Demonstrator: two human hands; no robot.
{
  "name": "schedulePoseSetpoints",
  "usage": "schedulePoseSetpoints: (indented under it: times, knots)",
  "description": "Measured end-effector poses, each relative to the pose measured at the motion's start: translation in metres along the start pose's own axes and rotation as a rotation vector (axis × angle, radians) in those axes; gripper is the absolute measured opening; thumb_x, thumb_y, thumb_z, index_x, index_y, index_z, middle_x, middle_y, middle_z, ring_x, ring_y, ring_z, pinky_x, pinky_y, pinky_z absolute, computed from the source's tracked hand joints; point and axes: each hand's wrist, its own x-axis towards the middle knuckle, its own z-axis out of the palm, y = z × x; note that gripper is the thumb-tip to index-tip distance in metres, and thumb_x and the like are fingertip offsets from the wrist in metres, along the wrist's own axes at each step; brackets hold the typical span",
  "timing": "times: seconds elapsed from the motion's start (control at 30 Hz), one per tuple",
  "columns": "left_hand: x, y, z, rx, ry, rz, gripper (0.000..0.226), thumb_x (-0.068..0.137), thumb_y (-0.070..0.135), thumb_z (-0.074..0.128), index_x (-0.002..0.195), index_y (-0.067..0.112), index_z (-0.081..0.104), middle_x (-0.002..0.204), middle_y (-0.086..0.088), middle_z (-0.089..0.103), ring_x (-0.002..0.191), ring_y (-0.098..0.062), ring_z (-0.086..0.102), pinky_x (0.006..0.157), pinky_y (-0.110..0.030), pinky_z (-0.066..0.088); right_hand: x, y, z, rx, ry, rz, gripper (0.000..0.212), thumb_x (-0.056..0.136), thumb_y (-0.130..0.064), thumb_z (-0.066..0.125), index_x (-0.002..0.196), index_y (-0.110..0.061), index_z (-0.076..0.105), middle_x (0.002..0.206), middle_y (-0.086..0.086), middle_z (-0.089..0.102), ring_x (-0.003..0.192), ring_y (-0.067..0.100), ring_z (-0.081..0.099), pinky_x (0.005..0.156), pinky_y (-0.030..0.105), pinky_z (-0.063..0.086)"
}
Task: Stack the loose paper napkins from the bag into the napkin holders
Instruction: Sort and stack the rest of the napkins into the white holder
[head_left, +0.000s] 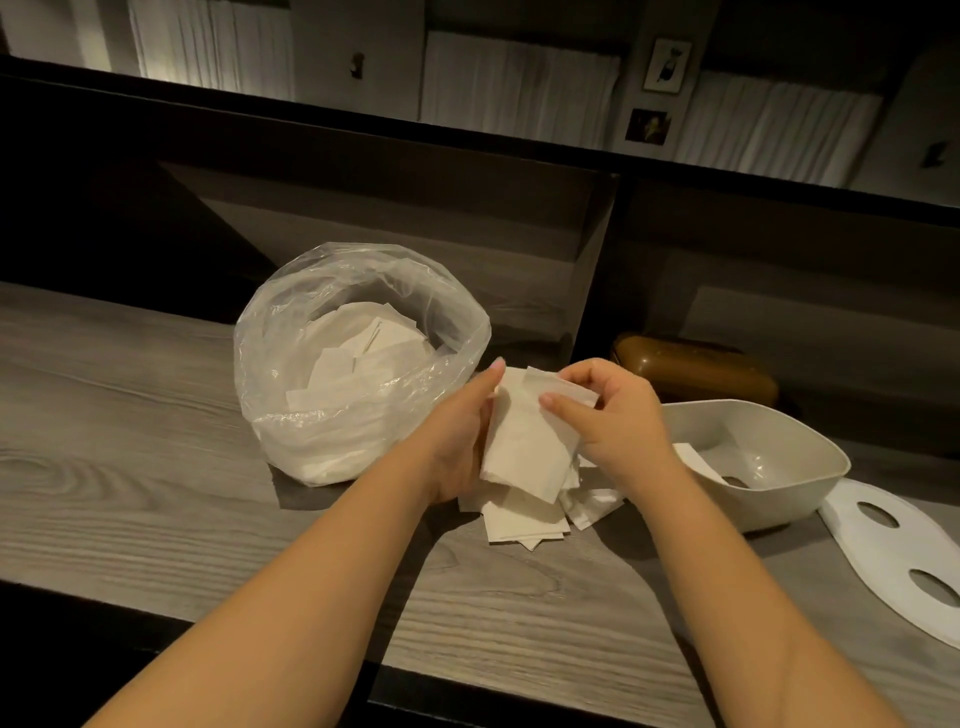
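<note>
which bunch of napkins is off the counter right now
The napkins held in both hands, left hand and right hand. The small pile lies on the counter; the rest sit in the plastic bag.

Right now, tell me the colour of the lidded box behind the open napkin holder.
Golden brown box, seen in the head view.

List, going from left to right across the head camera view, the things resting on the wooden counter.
Clear plastic bag of napkins → loose pile of napkins on the counter → cream napkin holder tub → flat white lid with oval holes.
</note>
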Motion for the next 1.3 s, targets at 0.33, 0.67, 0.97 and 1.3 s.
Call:
schedulePoseSetpoints:
  times: [0.33, 0.67, 0.97, 1.3]
  knots:
    - [0.011, -0.005, -0.005, 0.333, 0.458, 0.558, 0.008, 0.105, 0.031, 0.044, 0.113, 0.031, 0.046, 0.093, 0.016, 0.05, 0.085, -0.002, 0.049, 0.078, -0.027, 0.045, -0.01, 0.005, -0.017, -0.509, -0.366, -0.199, 0.021, 0.089, -0.019, 0.066, 0.095, -0.038, 0.061, 0.103, -0.02, 0.055, 0.098, 0.001, 0.054, 0.081, 0.018, 0.048]
    - [0.016, -0.011, -0.009, 0.309, 0.48, 0.564, 0.01, 0.105, 0.032, 0.044, 0.114, 0.033, 0.046, 0.094, 0.017, 0.05, 0.087, -0.005, 0.052, 0.078, -0.024, 0.048, -0.023, 0.004, 0.003, -0.958, -0.652, -0.32, 0.045, 0.09, -0.018, 0.063, 0.129, -0.037, 0.05, 0.132, -0.013, 0.05, 0.123, 0.011, 0.044, 0.108, 0.04, 0.03]
    - [0.014, -0.008, -0.008, 0.253, 0.464, 0.525, 0.021, 0.104, 0.029, 0.046, 0.123, 0.025, 0.055, 0.104, 0.004, 0.06, 0.098, -0.016, 0.059, 0.088, -0.036, 0.053, -0.018, 0.016, -0.003, -0.289, -0.292, -0.179, 0.026, 0.094, -0.013, 0.058, 0.105, -0.036, 0.057, 0.099, -0.019, 0.061, 0.091, -0.003, 0.058, 0.075, 0.015, 0.047]
    - [0.004, -0.003, -0.013, 0.048, 0.054, -0.017, 0.024, 0.097, 0.026, 0.058, 0.119, 0.02, 0.055, 0.113, -0.012, 0.068, 0.102, -0.031, 0.067, 0.08, -0.042, 0.056, 0.0, 0.014, -0.015, 0.236, -0.089, 0.291, 0.037, 0.094, -0.01, 0.06, 0.123, -0.031, 0.049, 0.127, -0.004, 0.055, 0.116, 0.022, 0.055, 0.101, 0.051, 0.049]
